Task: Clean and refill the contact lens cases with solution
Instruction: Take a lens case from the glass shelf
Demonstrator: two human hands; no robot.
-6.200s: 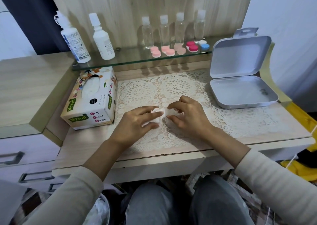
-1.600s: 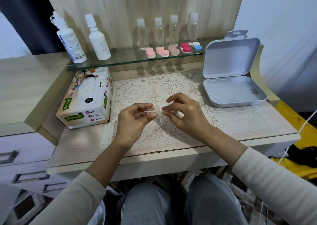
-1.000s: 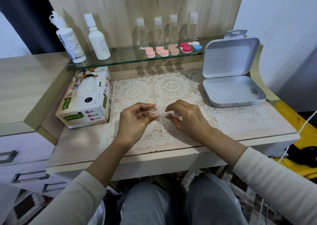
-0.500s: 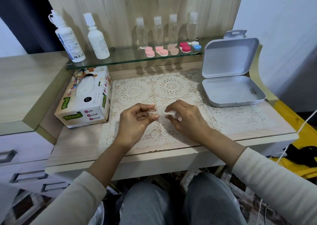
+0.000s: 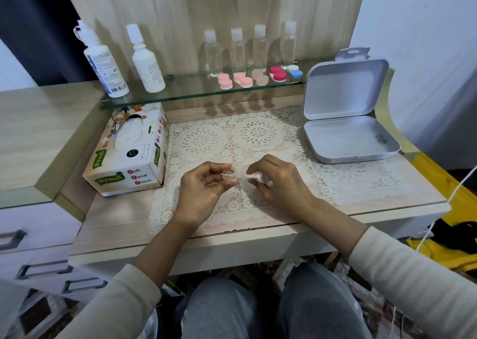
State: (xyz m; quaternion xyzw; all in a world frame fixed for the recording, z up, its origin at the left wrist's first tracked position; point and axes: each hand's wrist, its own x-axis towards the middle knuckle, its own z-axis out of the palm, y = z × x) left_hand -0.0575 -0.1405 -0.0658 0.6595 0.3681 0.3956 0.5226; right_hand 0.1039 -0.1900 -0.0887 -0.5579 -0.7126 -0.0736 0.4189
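Observation:
My left hand (image 5: 204, 186) pinches a small clear contact lens case (image 5: 231, 175) just above the lace mat (image 5: 258, 137). My right hand (image 5: 278, 181) holds a wad of white tissue (image 5: 258, 176) against the case's right end. On the glass shelf (image 5: 180, 97) stand two white solution bottles (image 5: 103, 62), several small clear bottles (image 5: 238, 50), and several capped lens cases in pink (image 5: 224, 81), red (image 5: 278, 73) and blue-white (image 5: 295, 71).
A tissue box (image 5: 129, 158) sits left of the mat. An open grey tin (image 5: 348, 142) lies at the right, lid up. A wooden panel rises behind the shelf, drawers are at lower left, and my knees are under the desk edge.
Both hands rose slightly off the mat since the earliest frame. Over the last second the right hand's tissue has shifted a little against the case; the left hand stays put.

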